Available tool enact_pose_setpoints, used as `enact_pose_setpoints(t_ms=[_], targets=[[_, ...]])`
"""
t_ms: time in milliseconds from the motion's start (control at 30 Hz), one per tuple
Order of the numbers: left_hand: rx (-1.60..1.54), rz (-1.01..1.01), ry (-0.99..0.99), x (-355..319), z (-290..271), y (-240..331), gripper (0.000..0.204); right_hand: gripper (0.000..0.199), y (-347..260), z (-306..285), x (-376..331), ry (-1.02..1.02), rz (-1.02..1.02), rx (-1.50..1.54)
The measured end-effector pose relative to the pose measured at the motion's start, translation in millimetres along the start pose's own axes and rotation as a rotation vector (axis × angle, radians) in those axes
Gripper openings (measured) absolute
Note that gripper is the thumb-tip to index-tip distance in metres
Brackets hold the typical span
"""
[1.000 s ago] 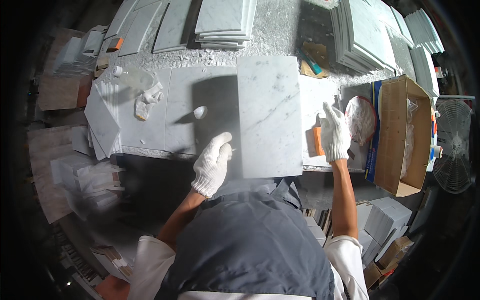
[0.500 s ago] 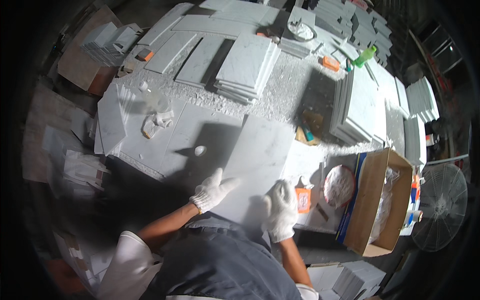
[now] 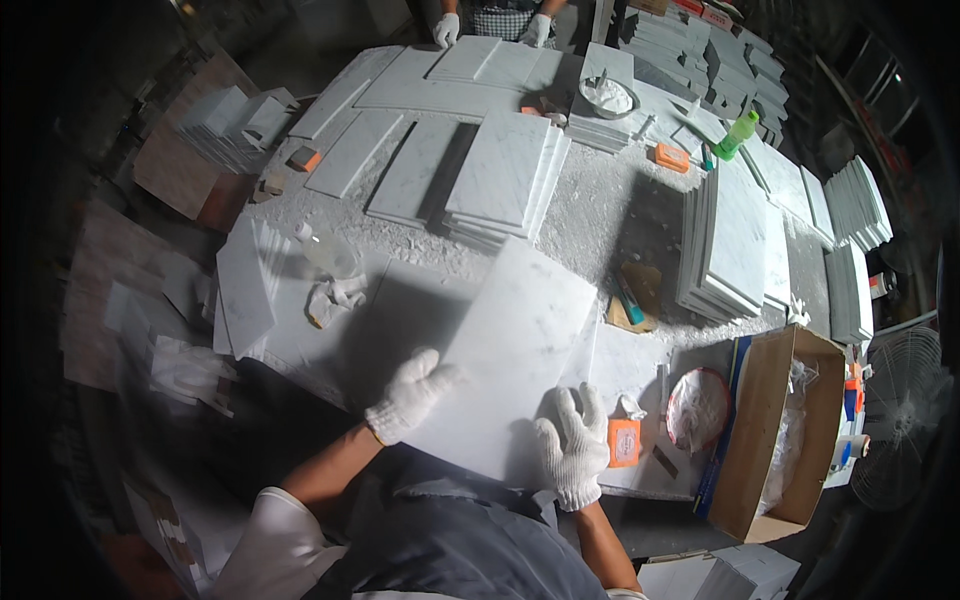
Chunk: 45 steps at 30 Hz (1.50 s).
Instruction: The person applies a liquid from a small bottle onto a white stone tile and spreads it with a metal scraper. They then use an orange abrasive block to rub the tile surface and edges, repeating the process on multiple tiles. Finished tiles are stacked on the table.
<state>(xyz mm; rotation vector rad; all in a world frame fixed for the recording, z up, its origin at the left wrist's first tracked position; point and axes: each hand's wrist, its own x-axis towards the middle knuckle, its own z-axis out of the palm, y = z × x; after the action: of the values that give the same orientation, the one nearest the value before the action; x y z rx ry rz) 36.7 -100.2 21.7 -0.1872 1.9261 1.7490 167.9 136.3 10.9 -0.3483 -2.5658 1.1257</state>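
Observation:
A pale grey-veined marble tile [image 3: 520,330] lies slanted in front of me, turned a little off another tile [image 3: 582,362] whose edge shows beneath its right side. My left hand [image 3: 405,398], in a white knitted glove, grips the tile's left edge, thumb over the top; the fingers underneath are partly hidden. At the right edge, my right hand [image 3: 575,445], gloved alike, has its fingers spread and seems to touch the tile's lower corner. Just right of that hand sits an orange box [image 3: 623,442].
Stacked tiles [image 3: 505,175] and another stack [image 3: 735,240] stand on the debris-strewn table. A cardboard box [image 3: 745,480], round dish [image 3: 697,408], green bottle [image 3: 737,135] and fan [image 3: 905,420] are rightward. Another person's gloved hands [image 3: 447,30] rest at the far edge.
The top tile has turned, uncovering an edge of the tile below. My right hand's bunched fingers have spread apart. The view has shifted, and another person's hands now show at the far edge.

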Motion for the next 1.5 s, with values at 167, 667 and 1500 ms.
enact_pose_setpoints(t_ms=[167, 667, 1500], targets=[[-0.023, 0.221, 0.151, 77, -58, 55, 0.024, 0.041, -18, 27, 65, 0.096, -0.036, 0.077], [-0.003, 0.305, 0.265, 373, -205, 85, 0.031, 0.033, -23, 156, 236, -0.037, -0.053, -0.017], [0.088, 0.226, 0.167, 448, -233, 50, 0.042, 0.029, -33, 148, 241, -0.118, 0.001, 0.087]])
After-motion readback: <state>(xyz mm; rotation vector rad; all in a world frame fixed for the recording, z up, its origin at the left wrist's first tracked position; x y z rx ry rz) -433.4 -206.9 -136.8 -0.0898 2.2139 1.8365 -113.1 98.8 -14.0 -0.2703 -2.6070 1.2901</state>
